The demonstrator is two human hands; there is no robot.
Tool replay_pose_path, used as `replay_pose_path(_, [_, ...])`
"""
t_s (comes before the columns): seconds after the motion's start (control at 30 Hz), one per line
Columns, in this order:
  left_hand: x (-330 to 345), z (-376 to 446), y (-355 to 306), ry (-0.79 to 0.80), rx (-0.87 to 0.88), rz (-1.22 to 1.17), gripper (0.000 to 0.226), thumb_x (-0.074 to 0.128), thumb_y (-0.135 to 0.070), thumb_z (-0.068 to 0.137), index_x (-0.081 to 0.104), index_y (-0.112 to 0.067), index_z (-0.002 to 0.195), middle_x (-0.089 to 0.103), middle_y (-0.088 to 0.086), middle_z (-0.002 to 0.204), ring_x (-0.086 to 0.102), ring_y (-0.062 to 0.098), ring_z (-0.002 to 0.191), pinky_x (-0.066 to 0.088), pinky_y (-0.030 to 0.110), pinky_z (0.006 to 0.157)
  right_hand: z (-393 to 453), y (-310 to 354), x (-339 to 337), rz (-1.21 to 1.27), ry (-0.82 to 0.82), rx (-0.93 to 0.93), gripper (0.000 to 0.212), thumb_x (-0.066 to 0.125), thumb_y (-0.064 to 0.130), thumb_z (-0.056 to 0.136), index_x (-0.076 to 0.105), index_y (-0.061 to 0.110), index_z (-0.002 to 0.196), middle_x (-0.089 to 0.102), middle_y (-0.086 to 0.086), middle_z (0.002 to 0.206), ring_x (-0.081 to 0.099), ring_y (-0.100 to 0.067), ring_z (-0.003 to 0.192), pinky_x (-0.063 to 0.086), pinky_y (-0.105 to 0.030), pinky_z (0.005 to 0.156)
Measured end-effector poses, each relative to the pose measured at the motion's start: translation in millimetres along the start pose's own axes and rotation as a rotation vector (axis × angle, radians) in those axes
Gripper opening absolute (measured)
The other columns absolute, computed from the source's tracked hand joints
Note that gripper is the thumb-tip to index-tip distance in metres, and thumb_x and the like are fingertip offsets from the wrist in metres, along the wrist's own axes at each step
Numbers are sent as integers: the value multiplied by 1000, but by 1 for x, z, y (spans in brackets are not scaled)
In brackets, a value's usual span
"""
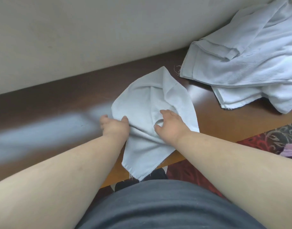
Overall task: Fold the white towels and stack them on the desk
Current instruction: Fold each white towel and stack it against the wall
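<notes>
A pale wall [75, 35] fills the upper left of the view and meets the far edge of a dark brown wooden desk [51, 103], whose glossy top runs from left to right and carries a bright reflection on its left part. At the far right of the desk lies a loose heap of white towels [244, 52], unfolded, with hemmed edges showing and one corner draped toward the desk's near side. Below the desk's near edge, a red and dark patterned carpet [274, 139] is visible at the right, and the person's dark shirt [158, 205] occupies the bottom centre. A single white towel [145, 103] lies crumpled in the middle of the desk, well apart from the heap, its frayed lower corner hanging over the near edge. The left hand [113, 126] pinches the towel's left edge between thumb and curled fingers. The right hand [170, 124] rests on top of the towel, fingers curled into its cloth, gripping a fold.
</notes>
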State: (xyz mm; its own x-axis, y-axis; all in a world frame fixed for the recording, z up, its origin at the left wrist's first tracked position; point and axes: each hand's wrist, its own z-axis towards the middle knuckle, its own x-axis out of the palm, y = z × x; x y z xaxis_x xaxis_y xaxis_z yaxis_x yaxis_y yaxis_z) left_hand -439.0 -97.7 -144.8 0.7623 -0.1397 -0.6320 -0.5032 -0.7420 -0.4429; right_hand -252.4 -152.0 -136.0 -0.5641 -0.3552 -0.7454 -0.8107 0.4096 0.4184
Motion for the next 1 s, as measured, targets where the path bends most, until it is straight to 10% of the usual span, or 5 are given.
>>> replay_pose_path(0.27, [-14, -4, 4, 396, 148, -359, 38, 56, -36, 76, 64, -41, 112, 70, -11, 104, 66, 12, 92, 51, 30, 84, 13, 24, 5, 376, 49, -9, 61, 48, 14, 89, 39, 30, 147, 48, 6, 144, 56, -13, 108, 34, 2, 64])
replay_pose_path(0.47, [-35, 5, 25, 282, 163, 192, 58, 67, -38, 86, 47, -16, 135, 61, 2, 122, 60, 27, 107, 44, 27, 83, 3, 49, 11, 61, -258, -100, 53, 43, 13, 91, 46, 25, 143, 30, 2, 157, 24, -18, 144, 20, -34, 119])
replay_pose_path(0.6, [-43, 7, 35, 376, 222, 203, 35, 57, -52, 89, 61, -24, 108, 64, 5, 94, 62, 24, 89, 49, 32, 72, -8, 82, 30, -163, 14, -479, 66, 54, 31, 91, 28, 28, 152, 28, -1, 158, 28, -23, 143, 24, -38, 117])
replay_pose_path(0.9, [-79, 24, 54, 495, 228, -114, 33, 68, -44, 85, 57, -27, 111, 68, -8, 95, 66, 9, 84, 55, 30, 76, 12, 106, 26, 225, -42, -85, 42, 39, 18, 97, 50, 31, 135, 59, 3, 127, 58, -21, 112, 41, -27, 91])
replay_pose_path(1.0, [-97, 30, 57, 337, 254, -114, 9, 60, -39, 86, 62, -31, 81, 56, -11, 58, 48, 2, 41, 36, 14, 38, 14, 117, 28, 139, -118, 36, 67, 39, 8, 91, 25, 34, 151, 34, 5, 152, 48, -21, 125, 36, -30, 96])
